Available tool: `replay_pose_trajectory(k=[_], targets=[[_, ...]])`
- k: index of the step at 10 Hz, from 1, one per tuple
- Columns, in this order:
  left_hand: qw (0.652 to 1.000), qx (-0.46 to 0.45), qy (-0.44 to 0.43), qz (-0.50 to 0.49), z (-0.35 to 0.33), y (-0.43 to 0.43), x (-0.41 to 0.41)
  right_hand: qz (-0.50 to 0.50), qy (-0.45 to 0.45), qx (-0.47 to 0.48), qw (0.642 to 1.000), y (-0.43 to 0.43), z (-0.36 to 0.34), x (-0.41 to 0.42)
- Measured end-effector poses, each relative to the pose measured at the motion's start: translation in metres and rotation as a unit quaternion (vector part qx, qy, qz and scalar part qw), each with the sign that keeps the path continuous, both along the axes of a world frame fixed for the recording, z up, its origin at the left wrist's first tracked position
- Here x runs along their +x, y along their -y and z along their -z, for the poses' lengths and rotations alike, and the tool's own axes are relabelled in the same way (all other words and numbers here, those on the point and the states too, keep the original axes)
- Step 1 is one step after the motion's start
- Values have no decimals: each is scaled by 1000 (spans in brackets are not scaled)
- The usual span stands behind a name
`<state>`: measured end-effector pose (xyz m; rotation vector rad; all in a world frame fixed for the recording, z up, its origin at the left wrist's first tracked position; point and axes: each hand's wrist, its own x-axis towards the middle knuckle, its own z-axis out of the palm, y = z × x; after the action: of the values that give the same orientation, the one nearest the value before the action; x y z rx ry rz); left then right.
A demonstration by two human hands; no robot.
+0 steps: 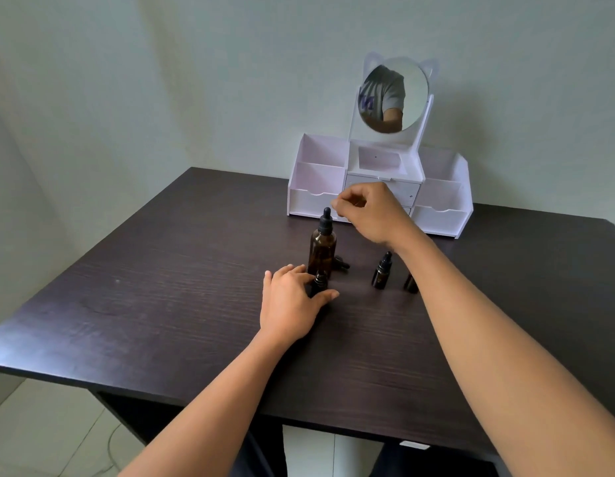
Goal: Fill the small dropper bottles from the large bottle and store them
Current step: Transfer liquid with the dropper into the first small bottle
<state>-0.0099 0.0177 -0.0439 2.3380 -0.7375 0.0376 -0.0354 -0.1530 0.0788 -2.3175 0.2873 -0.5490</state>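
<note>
The small bottle (320, 283), standing just before the large bottle (321, 249), is best held steady and upright while the dropper (326, 218) is drawn straight up. It is gripped by the left hand's (292, 304) thumb and curled fingers. The right hand's (369, 213) fingertips (337, 204) are bunched just beside the dropper; contact cannot be told.

Desk (144, 304), my view: dark wood-grain top, matt w/ a faint sheen, fine lined texture. Large bottle (322, 249): amber glass, glossy. Its dropper cap (325, 220): black, matt, rubber-like bulb. Small bottle (320, 282) in my left hand (289, 304) & second small bottle (381, 273): dark glass, shiny, black caps. Organizer (316, 187): white, smooth, matt; board or plastic, can't tell. Mirror (412, 94): glossy, reflecting a grey cloth tee. Wall (161, 80): plain matt paint.
</note>
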Motion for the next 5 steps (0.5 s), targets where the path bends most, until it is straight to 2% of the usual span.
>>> replay_pose_trajectory(k=[2,5], targets=[[1000,3,-6,2,-1,0,-3,-9,-22,-73,997,-8,3,1],[1000,7,-9,-4,-4,-1,-3,-4,25,-63,998,-11,10,5]])
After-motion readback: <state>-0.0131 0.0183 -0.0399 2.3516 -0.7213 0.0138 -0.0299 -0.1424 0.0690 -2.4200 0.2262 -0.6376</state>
